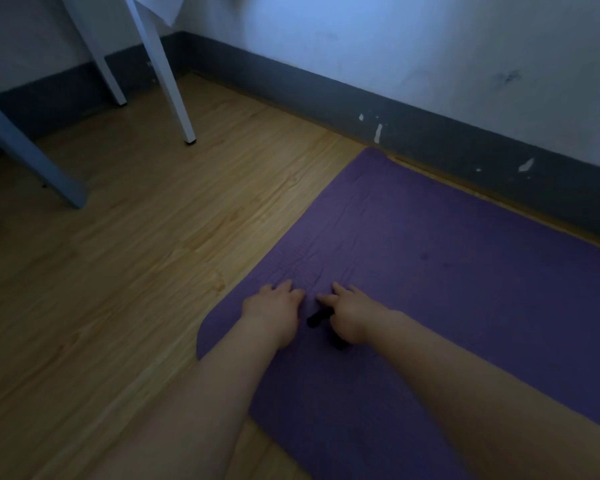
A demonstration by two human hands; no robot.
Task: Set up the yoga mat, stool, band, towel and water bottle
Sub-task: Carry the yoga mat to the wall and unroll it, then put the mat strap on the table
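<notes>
A purple yoga mat (430, 258) lies unrolled on the wooden floor along the wall. Its short end faces the table legs. My left hand (274, 310) rests flat on the mat near that end, fingers spread. My right hand (350, 317) lies beside it, fingers forward, partly over a small black thing (317, 318) that looks like a strap or band; its dark ends stick out on both sides of the hand. Whether the right hand grips it is unclear. Stool, towel and water bottle are out of view.
White table legs (163, 67) stand at the top left, with another leg (32, 154) at the far left edge. A dark skirting board (395, 123) runs along the wall just behind the mat. Wooden floor (136, 237) stretches to the left of the mat.
</notes>
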